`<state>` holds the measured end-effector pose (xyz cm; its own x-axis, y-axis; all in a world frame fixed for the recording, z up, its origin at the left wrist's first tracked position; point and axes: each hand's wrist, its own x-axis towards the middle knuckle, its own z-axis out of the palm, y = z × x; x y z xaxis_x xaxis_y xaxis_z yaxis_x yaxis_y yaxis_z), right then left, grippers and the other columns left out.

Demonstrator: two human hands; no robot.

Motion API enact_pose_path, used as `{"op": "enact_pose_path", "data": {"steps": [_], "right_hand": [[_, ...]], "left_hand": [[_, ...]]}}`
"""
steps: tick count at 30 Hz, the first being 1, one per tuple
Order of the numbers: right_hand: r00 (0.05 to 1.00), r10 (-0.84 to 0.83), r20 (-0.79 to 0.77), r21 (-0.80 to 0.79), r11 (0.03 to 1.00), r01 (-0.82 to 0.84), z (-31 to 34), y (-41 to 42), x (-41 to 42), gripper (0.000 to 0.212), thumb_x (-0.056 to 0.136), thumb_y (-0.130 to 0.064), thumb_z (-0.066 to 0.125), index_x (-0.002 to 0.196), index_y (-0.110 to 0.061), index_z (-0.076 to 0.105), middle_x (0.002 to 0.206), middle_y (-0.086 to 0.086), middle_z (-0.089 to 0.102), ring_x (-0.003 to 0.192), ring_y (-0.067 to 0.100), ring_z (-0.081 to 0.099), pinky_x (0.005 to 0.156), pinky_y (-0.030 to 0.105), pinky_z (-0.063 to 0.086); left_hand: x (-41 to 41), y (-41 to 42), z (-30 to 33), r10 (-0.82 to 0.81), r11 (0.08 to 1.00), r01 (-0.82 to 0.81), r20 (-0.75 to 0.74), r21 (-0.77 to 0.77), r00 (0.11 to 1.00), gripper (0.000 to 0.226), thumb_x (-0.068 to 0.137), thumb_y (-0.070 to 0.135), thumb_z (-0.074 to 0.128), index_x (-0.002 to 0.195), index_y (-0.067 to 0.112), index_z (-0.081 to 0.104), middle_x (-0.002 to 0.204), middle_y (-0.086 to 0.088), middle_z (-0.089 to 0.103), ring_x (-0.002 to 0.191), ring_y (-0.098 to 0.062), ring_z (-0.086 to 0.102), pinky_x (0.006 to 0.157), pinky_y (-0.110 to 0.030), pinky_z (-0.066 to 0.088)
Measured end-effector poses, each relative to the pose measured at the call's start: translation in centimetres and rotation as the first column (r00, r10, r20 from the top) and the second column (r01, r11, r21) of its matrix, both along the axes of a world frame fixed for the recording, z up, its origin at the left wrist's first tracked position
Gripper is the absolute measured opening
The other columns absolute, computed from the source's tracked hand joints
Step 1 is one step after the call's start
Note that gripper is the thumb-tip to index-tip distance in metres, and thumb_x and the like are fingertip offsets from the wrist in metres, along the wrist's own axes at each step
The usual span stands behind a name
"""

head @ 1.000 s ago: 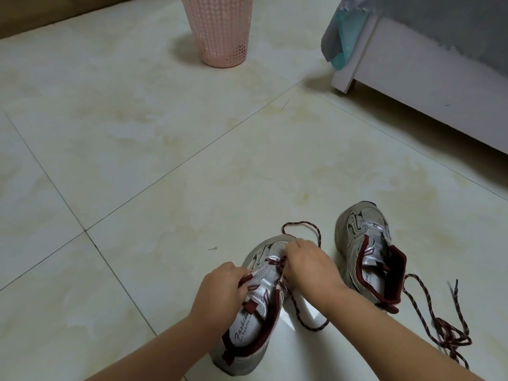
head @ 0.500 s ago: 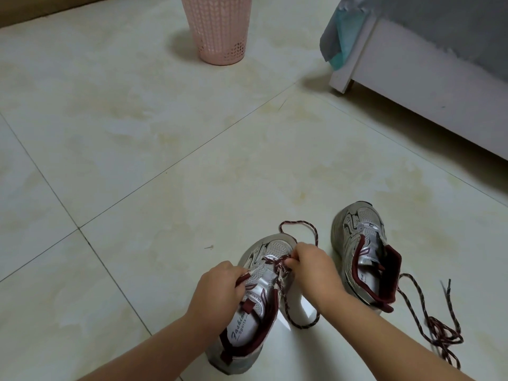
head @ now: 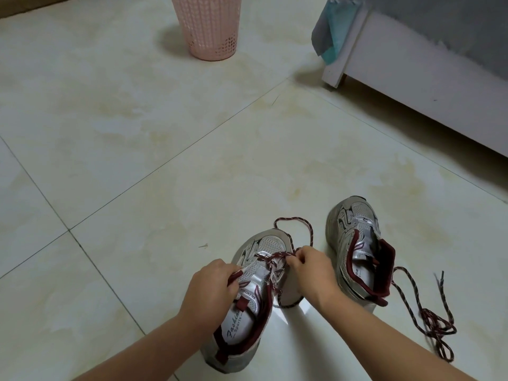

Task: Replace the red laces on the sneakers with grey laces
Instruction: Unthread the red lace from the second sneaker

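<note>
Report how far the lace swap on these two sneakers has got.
Done: the silver-and-maroon sneaker on the right looks unlaced, its loose red lace heaped on the tiled floor beside it. In hand: the left hand steadies the near sneaker while the right hand pulls its red lace from the low eyelets. Left: finishing that, then all grey lacing; no grey laces visible.

Two bare forearms, sleeveless, no jewellery

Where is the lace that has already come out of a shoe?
The loose red lace lies heaped on the floor at lower right, beside the right-hand sneaker.
</note>
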<state>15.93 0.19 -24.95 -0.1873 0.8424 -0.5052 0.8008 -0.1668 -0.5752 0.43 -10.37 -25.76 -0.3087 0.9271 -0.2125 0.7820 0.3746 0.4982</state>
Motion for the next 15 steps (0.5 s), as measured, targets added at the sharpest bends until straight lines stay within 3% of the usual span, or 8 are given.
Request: {"op": "enact_pose_path", "data": {"steps": [4, 5, 8, 11, 13, 15], "right_hand": [[0.963, -0.148, -0.225, -0.346, 0.936, 0.063, -0.3, -1.5, -0.6, 0.029, 0.088, -0.027, 0.061, 0.065, -0.013, 0.051, 0.059, 0.003, 0.054, 0.050, 0.016, 0.050, 0.049, 0.024, 0.046], [0.960, -0.150, -0.234, -0.342, 0.938, 0.063, -0.4, -1.4, -0.6, 0.028, 0.088, -0.023, 0.061, 0.065, -0.012, 0.051, 0.061, 0.005, 0.054, 0.051, 0.017, 0.050, 0.051, 0.024, 0.046], [0.980, -0.141, -0.143, -0.167, 0.979, 0.116, -0.7, -0.1, -0.1, 0.027, 0.089, -0.017, 0.058, 0.063, -0.012, 0.049, 0.071, 0.009, 0.055, 0.071, 0.027, 0.058, 0.074, 0.042, 0.052], [0.964, -0.253, -0.083, -0.026, 0.967, 0.252, -0.7, 0.8, 0.6, 0.032, 0.090, -0.016, 0.055, 0.062, -0.012, 0.042, 0.067, 0.007, 0.049, 0.077, 0.032, 0.057, 0.079, 0.047, 0.051], [0.948, -0.291, -0.128, -0.113, 0.954, 0.277, -0.5, 0.3, 0.4, 0.034, 0.089, -0.022, 0.057, 0.061, -0.011, 0.043, 0.059, 0.006, 0.049, 0.065, 0.027, 0.053, 0.067, 0.041, 0.049], [0.922, -0.315, -0.224, -0.347, 0.910, 0.226, -0.5, -0.8, -0.1, 0.033, 0.088, -0.027, 0.061, 0.063, -0.009, 0.049, 0.049, 0.006, 0.049, 0.047, 0.023, 0.049, 0.049, 0.031, 0.046]], "left_hand": [[0.1, 0.0, 0.0, 0.000, 1.000, 0.000, -0.012, 0.005, 1.000, 0.025, 0.089, 0.024, 0.048, 0.108, 0.026, 0.063, 0.095, 0.004, 0.060, 0.090, -0.013, 0.056, 0.072, -0.019, 0.036], [0.1, 0.0, 0.0, -0.001, 1.000, 0.001, -0.011, 0.001, 1.000, 0.024, 0.089, 0.024, 0.048, 0.107, 0.025, 0.064, 0.095, 0.004, 0.060, 0.089, -0.013, 0.056, 0.073, -0.019, 0.037], [0.1, 0.0, 0.0, -0.001, 1.000, 0.001, -0.008, 0.000, 1.000, 0.023, 0.089, 0.024, 0.048, 0.105, 0.023, 0.064, 0.094, 0.003, 0.060, 0.088, -0.013, 0.055, 0.074, -0.021, 0.039], [0.0, 0.1, 0.0, -0.001, 1.000, 0.001, -0.008, 0.007, 1.000, 0.023, 0.089, 0.024, 0.048, 0.106, 0.025, 0.063, 0.094, 0.004, 0.060, 0.088, -0.012, 0.055, 0.074, -0.020, 0.039], [0.0, 0.1, 0.0, 0.004, 1.000, -0.004, -0.005, 0.009, 1.000, 0.023, 0.089, 0.023, 0.048, 0.106, 0.026, 0.064, 0.093, 0.005, 0.059, 0.088, -0.012, 0.055, 0.073, -0.020, 0.038], [0.0, 0.1, 0.0, 0.012, 1.000, -0.012, 0.000, 0.012, 1.000, 0.023, 0.088, 0.024, 0.049, 0.105, 0.026, 0.064, 0.092, 0.005, 0.059, 0.087, -0.012, 0.055, 0.072, -0.020, 0.037]]}}
